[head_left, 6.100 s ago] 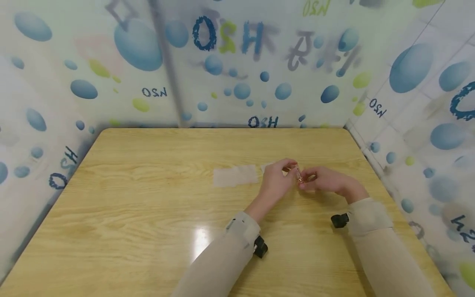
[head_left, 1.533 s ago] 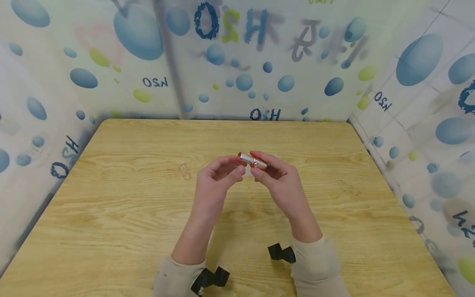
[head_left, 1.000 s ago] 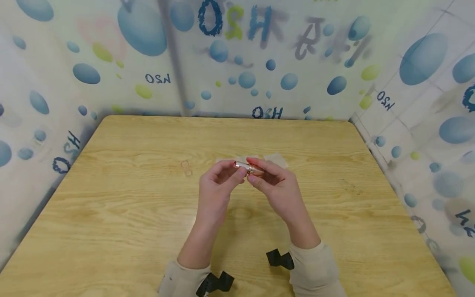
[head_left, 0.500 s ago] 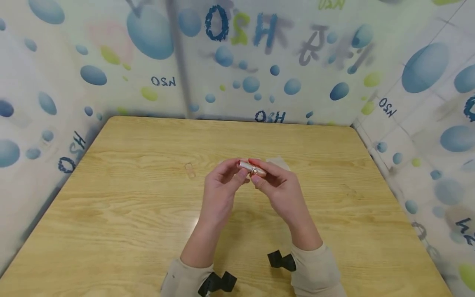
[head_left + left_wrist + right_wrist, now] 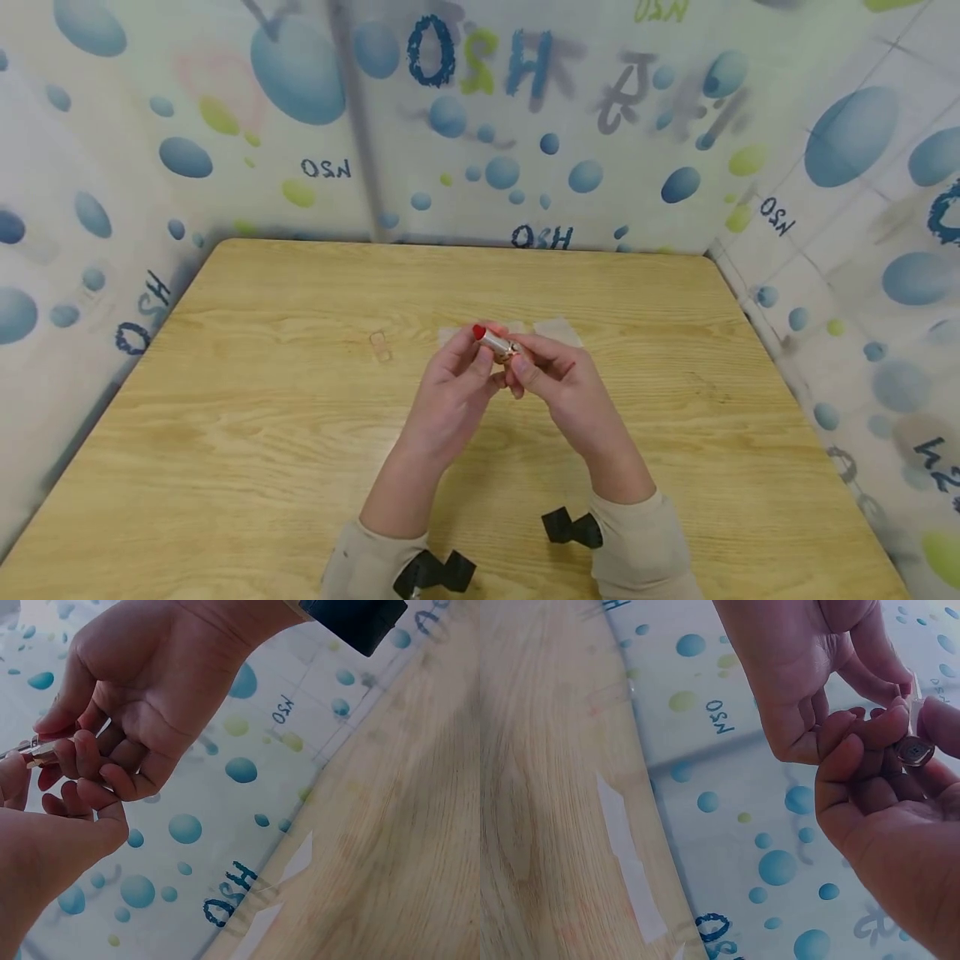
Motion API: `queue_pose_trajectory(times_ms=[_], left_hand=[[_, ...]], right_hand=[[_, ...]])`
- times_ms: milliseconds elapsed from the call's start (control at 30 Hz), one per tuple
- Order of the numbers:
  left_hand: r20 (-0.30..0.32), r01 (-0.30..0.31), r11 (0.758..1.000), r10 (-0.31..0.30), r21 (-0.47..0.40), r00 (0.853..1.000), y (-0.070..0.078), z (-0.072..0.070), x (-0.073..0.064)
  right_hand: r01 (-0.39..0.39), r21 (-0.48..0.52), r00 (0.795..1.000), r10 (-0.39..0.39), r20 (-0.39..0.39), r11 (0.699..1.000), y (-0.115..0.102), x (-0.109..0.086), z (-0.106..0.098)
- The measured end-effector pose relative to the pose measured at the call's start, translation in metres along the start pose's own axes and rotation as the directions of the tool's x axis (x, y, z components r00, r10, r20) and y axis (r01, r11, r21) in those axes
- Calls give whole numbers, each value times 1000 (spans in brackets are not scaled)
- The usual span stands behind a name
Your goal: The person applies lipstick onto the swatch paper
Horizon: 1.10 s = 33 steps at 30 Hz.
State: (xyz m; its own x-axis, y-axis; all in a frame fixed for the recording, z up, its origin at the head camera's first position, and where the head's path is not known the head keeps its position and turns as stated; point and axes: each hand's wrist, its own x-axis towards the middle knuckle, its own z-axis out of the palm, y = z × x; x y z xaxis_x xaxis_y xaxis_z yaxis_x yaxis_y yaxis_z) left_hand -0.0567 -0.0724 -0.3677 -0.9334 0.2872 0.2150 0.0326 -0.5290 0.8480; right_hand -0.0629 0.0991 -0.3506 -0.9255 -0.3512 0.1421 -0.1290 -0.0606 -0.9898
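Observation:
A lipstick (image 5: 495,342) with a silver and rose-gold tube is held above the table between both hands. Its red tip points up and to the left, clear of the tube. My left hand (image 5: 453,400) pinches the silver part with thumb and fingers. At the other end, my right hand (image 5: 573,392) grips the base between thumb and fingers and covers much of it. The round end of the lipstick base (image 5: 915,751) shows in the right wrist view. In the left wrist view, fingers hide most of the tube.
Thin pale paper pieces (image 5: 558,331) lie on the wooden table (image 5: 247,417) beyond the hands, partly hidden. A small clear object with outlined edges (image 5: 380,346) lies to the left. Patterned walls stand along the table's back and sides.
The lipstick has come from the table's right side to the middle, with both hands on it. The red tip, inside the tube half a second ago, now sticks out; both hands sit closer together.

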Motion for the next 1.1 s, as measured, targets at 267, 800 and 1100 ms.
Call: queue_pose_trajectory(times_ms=[267, 800, 1100], left_hand=[[41, 7, 1000, -7, 10, 999, 1, 1, 0], [-29, -27, 1000, 27, -2, 999, -5, 5, 6], [-246, 19, 999, -11, 32, 969, -10, 11, 10]], right_hand=[[23, 58, 999, -25, 38, 998, 3, 0, -4], [94, 93, 994, -98, 40, 991, 8, 1, -9], [62, 33, 998, -62, 0, 998, 9, 2, -10]])
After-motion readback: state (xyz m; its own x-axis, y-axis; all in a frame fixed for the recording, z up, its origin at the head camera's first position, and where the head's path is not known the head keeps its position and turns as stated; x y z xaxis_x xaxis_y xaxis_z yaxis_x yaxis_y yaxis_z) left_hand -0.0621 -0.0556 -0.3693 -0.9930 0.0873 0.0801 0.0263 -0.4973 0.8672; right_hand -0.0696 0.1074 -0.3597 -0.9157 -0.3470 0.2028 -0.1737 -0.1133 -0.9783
